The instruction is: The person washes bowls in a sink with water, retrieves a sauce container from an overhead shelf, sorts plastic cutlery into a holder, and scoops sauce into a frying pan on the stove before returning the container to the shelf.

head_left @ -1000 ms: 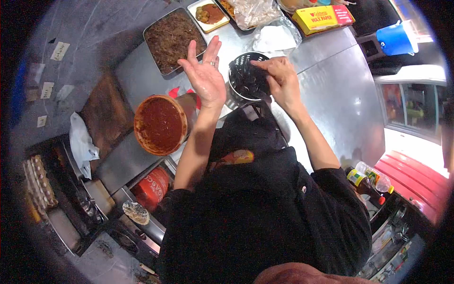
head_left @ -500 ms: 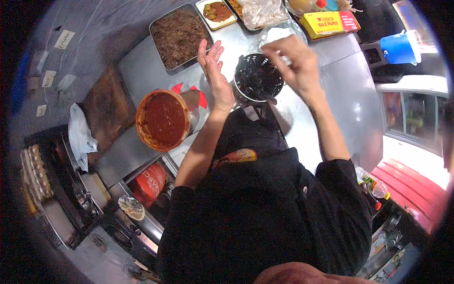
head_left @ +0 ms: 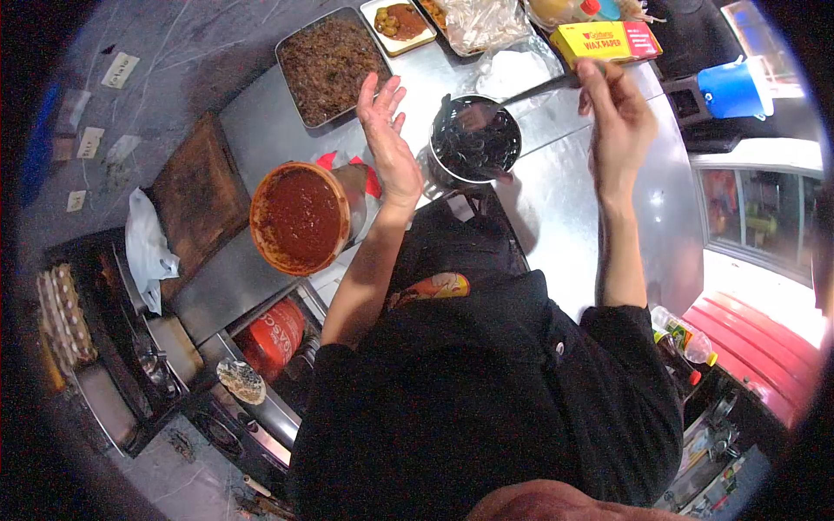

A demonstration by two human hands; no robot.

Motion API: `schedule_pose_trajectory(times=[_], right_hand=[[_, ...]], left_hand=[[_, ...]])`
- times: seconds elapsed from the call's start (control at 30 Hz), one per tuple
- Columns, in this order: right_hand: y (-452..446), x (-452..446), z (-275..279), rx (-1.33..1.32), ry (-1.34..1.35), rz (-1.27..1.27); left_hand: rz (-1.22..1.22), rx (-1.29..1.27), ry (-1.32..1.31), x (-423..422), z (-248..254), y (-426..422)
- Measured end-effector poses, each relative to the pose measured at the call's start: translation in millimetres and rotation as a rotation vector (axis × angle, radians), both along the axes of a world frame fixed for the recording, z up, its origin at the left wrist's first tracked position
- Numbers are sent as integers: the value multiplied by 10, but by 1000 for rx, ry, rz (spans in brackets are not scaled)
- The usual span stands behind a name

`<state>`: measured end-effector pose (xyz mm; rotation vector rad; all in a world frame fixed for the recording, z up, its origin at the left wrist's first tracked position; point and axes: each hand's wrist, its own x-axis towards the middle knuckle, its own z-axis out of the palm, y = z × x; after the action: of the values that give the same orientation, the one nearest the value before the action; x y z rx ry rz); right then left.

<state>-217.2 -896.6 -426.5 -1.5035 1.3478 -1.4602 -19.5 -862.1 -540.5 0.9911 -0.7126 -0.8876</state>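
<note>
My left hand is raised with its fingers apart and holds nothing, between the meat tray and a round pot. My right hand is closed around the end of a dark long-handled utensil, right of the pot. The utensil's blurred far end reaches over the round pot, which has a pale rim and a dark, shiny inside; its exact contents are hard to make out. Left of my left forearm stands a tub of red-brown sauce. A metal tray of dark chopped meat lies beyond my left hand.
A yellow wax paper box and white crumpled wrapping sit at the back. Also there is a small plate of food. At left are a wooden board and a white plastic bag; bottles stand at right.
My right hand has moved right, away from above the pot, and the utensil it holds now shows across the pot's far side. My left hand stays raised, nearly in place.
</note>
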Motion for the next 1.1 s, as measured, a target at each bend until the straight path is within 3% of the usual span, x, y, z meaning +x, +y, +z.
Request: schedule_pose_trajectory(times=[0.2, 0.37, 0.47, 0.7, 0.9, 1.1], right_hand=[[460, 332, -217, -47, 260, 17], [546, 276, -268, -260, 403, -21], [530, 216, -52, -213, 313, -118], [664, 292, -199, -222, 468, 61], [783, 318, -41, -337, 652, 102], [694, 413, -565, -307, 861, 299]], left_hand=[[8, 22, 19, 17, -2, -2], [-20, 37, 3, 0, -29, -8], [-27, 46, -23, -7, -71, -13], [-63, 78, -31, -44, -104, 0], [44, 70, -224, -78, -126, -147], [139, 144, -449, -128, -300, -237]])
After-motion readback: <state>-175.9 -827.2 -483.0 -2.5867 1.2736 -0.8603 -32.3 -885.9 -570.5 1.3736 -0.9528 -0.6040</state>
